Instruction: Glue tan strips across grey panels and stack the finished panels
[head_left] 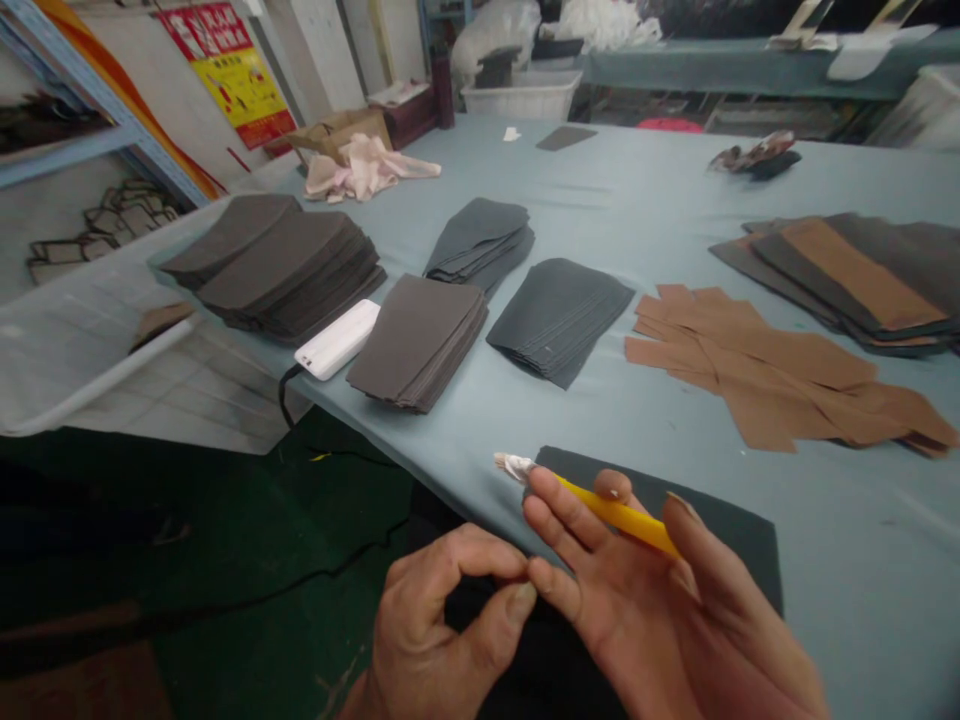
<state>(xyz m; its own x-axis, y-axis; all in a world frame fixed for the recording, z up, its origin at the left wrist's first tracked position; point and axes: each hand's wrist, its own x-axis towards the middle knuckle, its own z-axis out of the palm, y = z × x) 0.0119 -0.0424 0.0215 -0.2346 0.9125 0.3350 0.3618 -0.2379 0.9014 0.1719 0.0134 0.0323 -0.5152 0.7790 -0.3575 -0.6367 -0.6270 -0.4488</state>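
A brush with a yellow handle [626,520] and white-smeared bristles lies across the fingers of my right hand [645,610], which is turned palm up. Its index finger and thumb keep the handle in place. My left hand [439,620] is closed in a pinch, thumb and index finger meeting at the tip of my right little finger. Whether anything small is between them cannot be made out. Under and behind the right hand, a dark sheet piece [727,515] rests on the table, partly covered by the hand.
On the blue-green table [660,200] stand stacks of dark pieces [420,335], a dark green stack [559,310] and brown strips [757,360]. A white power bank-like box [337,340] with a black cable sits by the left edge. A white bin [45,350] is beyond that edge.
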